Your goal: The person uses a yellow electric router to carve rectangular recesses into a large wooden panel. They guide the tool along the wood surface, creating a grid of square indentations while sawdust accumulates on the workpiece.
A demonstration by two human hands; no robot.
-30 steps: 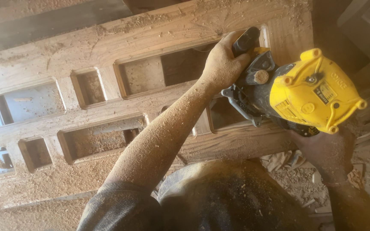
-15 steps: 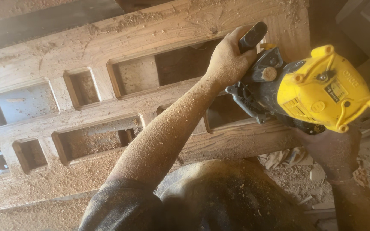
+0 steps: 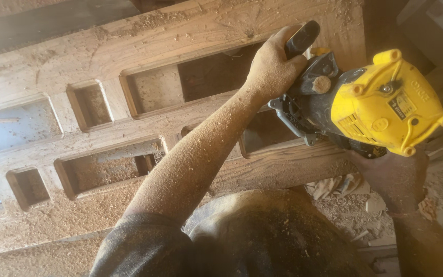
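My left hand (image 3: pixel 275 66) gripped the front handle of the yellow power tool (image 3: pixel 365 105) at upper right, over the wooden door (image 3: pixel 129 46); my right hand (image 3: pixel 393 177) held it underneath. Since earlier, the tool had drifted slightly right.

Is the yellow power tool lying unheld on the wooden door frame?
No: the left hand grips the black handle and the right hand supports the yellow power tool from below, over the wooden door frame.

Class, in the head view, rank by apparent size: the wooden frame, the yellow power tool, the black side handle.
1. Wooden frame
2. Yellow power tool, enlarged by nearness to the camera
3. Black side handle, partly hidden
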